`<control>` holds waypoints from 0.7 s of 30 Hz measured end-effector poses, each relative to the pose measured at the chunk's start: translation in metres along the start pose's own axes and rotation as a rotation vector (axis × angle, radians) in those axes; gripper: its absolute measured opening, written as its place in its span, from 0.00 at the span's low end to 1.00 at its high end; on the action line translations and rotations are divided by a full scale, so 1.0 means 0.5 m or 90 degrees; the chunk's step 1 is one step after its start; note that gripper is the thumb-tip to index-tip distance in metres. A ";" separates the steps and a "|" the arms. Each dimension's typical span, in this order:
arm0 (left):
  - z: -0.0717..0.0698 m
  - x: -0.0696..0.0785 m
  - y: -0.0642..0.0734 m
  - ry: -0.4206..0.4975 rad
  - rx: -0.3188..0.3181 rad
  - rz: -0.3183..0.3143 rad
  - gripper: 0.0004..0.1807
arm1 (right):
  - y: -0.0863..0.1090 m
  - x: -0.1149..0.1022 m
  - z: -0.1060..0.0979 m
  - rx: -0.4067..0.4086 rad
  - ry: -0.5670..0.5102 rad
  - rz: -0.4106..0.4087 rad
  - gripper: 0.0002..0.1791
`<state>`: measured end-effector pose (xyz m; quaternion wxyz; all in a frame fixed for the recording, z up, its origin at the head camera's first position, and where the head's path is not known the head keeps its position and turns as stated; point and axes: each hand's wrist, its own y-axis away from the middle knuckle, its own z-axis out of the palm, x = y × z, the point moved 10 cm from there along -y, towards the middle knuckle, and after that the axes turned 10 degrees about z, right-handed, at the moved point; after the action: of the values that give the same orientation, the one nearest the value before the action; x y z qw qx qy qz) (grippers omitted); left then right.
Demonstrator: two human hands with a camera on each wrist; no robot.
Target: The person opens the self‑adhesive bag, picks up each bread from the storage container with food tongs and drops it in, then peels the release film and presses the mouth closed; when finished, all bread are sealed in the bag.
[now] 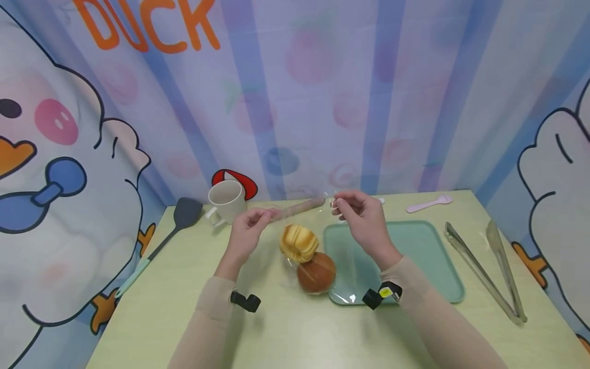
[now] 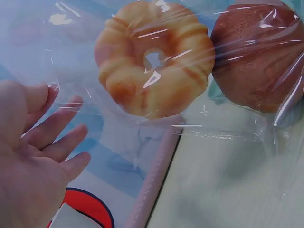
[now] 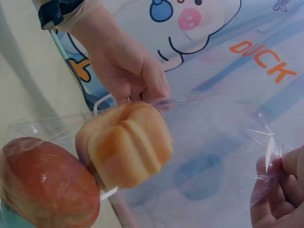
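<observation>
A clear plastic bag is stretched between both hands above the table. Inside it are a golden ring-shaped bread with ridges and a round brown bun, side by side at the bottom. The left hand pinches one upper side of the bag between thumb and index finger; in the left wrist view its other fingers are spread loosely. At the opposite upper side, the right hand pinches the film, seen close in the right wrist view. The breads hang below the hands, touching neither.
A green tray lies behind the right forearm, with metal tongs to its right. Further back are a pink spoon and a pinkish rod. On the left stand a white mug and a dark-headed spatula. A printed curtain backs the table.
</observation>
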<state>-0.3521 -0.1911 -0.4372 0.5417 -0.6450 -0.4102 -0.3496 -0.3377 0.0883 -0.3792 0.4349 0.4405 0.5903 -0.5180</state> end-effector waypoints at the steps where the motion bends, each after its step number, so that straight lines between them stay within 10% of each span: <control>1: -0.004 0.004 0.001 0.002 0.003 0.003 0.11 | 0.000 0.000 0.000 0.000 -0.001 0.002 0.10; 21: -0.036 0.017 0.022 0.023 0.031 0.035 0.09 | 0.002 -0.001 0.023 -0.033 -0.013 0.010 0.10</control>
<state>-0.3389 -0.2085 -0.4312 0.5739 -0.6362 -0.3907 -0.3365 -0.3360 0.0767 -0.3799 0.4561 0.4282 0.5957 -0.5037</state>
